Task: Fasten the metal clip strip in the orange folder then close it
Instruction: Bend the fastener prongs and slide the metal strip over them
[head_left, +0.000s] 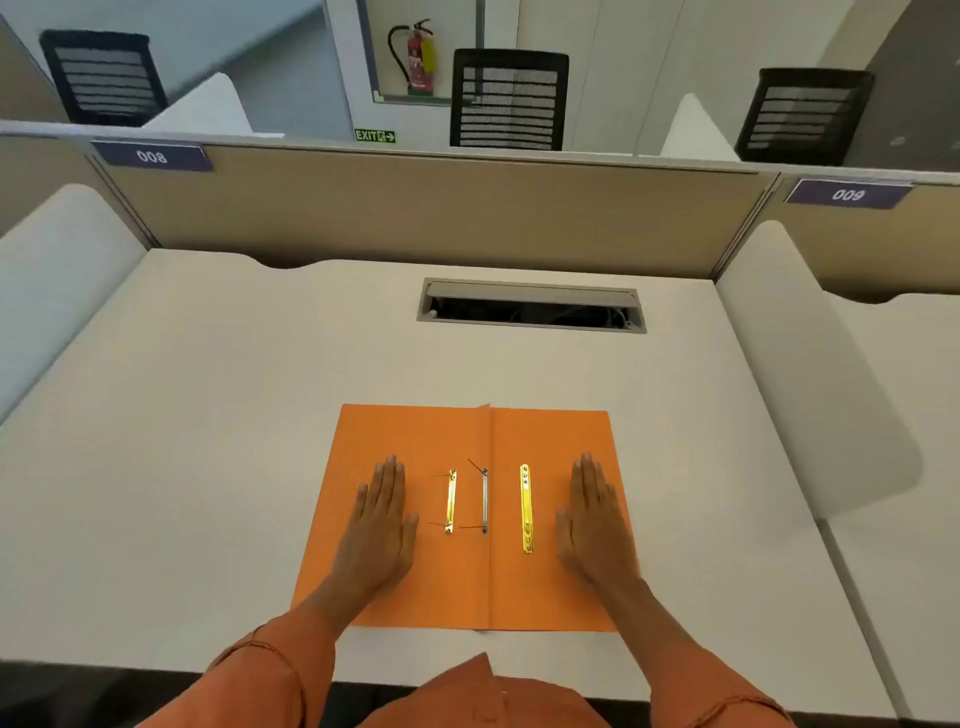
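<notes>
An orange folder (441, 431) lies open and flat on the desk in front of me. A grey metal fastener bar (484, 501) sits beside its centre fold, with thin prongs sticking out at both ends. A short gold strip (450, 501) lies on the left leaf. A longer gold clip strip (525, 508) lies loose on the right leaf. My left hand (382, 525) rests palm down on the left leaf, fingers straight. My right hand (592, 519) rests palm down on the right leaf, just right of the long strip. Neither hand holds anything.
The white desk (208, 415) has a cable hatch (532, 306) standing open behind the folder. A beige partition (415, 208) closes off the back, and white side dividers (810, 374) flank the desk. Black chairs stand beyond the partition.
</notes>
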